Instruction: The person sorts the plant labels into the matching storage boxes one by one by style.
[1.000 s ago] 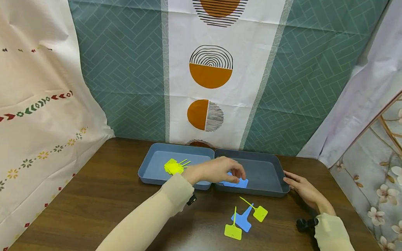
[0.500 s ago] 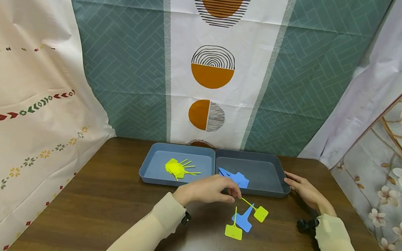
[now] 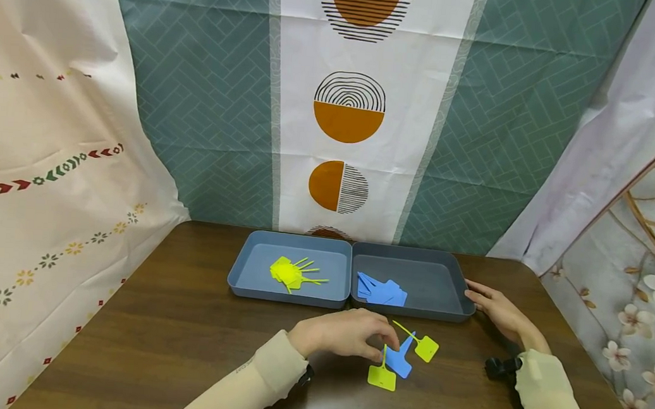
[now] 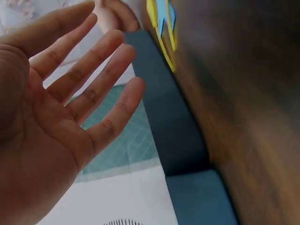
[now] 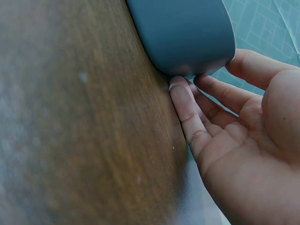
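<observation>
My left hand [image 3: 347, 332] hovers low over the table beside a blue T-shaped plant label [image 3: 399, 361] and a yellow-green tag [image 3: 382, 378] with a thin stem. In the left wrist view its fingers [image 4: 105, 89] are spread and hold nothing. Another yellow-green tag [image 3: 427, 349] lies to the right of the blue label. At the dark grey tray [image 3: 428, 313], my right hand [image 3: 499, 313] rests its fingertips against the right end wall; in the right wrist view they touch the tray's corner from outside. Several blue labels [image 3: 384, 292] lie in that tray's left part.
A blue-grey tray [image 3: 253, 293] adjoins the dark one on its left, with a bunch of yellow-green tags [image 3: 288, 273] inside. Both trays stand near the back of the brown wooden table [image 3: 182, 321]. Patterned cloths [image 3: 214, 108] hang behind and at the sides.
My left hand has come from above the dark tray's left part toward me, to the loose labels on the table. The blue labels in the tray are uncovered. The right hand stays put.
</observation>
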{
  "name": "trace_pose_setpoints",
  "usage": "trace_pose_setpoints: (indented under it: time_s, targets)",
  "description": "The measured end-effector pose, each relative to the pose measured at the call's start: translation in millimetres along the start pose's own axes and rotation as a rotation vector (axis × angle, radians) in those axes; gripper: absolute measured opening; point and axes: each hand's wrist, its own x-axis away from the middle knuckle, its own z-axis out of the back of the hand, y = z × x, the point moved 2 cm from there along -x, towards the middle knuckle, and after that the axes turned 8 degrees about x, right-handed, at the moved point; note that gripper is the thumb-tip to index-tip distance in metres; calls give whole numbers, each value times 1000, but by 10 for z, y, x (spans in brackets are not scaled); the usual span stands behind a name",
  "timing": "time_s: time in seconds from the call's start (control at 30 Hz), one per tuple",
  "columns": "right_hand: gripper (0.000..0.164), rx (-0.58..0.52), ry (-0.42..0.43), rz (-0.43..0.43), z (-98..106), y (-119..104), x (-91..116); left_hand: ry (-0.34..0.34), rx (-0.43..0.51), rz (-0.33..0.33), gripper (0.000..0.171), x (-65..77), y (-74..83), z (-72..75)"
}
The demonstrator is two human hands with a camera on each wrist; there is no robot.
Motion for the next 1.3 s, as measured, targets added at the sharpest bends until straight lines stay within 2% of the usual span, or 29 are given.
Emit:
trace_pose_setpoints:
  time_s: [0.2,0.37,0.57,0.83,1.1,1.3]
  targets:
    - [72,12,-6,-10,5,11,24,-118,-90,-32,35,-69,53,-173]
    - [73,3,-7,-16,6,27,23,-154,-153,-13,43,-82,50,-264]
    - [72,-32,-1,-4,2,34,28,-143,-186,-6,47,-74,48,-308]
    - [73,-23,2,-6,-4,21,17,-114,-197,-15,33,-78,46,-339]
    - [73,-4,-1,-13,-8,3,9,-123,-156,-3,32,-71,49,-341]
    - [72,-12,-3,10,-3,5,-2,-102,-121,7,33,-61,44,-316]
